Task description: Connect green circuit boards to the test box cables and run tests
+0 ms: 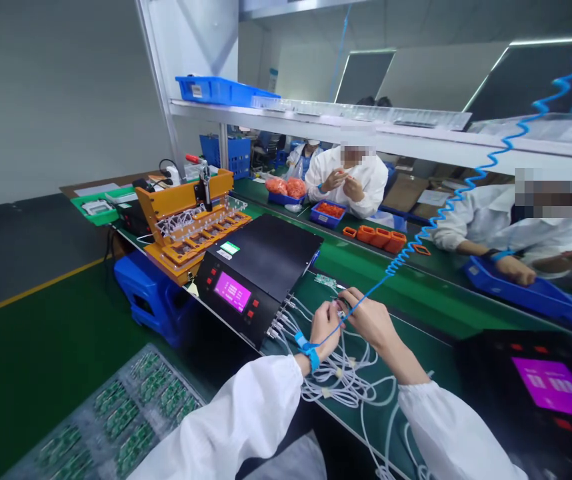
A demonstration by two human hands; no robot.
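Note:
My left hand (pixel 326 327), with a blue strap (pixel 311 357) on its wrist, is closed, its fingertips pinched together above the green bench. Against it, my right hand (pixel 370 321) is also closed, the fingers bent down toward the left fingertips. A small part between them is mostly hidden, so I cannot make out what it is. Just beyond the fingers lies a small green circuit board (pixel 326 281). White cables (pixel 339 380) lie coiled under and in front of my hands, several running to connectors on a black test box (pixel 266 260) with a magenta screen (pixel 233 291).
An orange fixture (pixel 191 230) stands left of the box. A tray of circuit boards (pixel 131 407) is at lower left. A coiled blue cord (pixel 471 183) hangs across the right. Another black box (pixel 531 380) is at right. Co-workers in white sit opposite, beyond orange parts (pixel 381 237).

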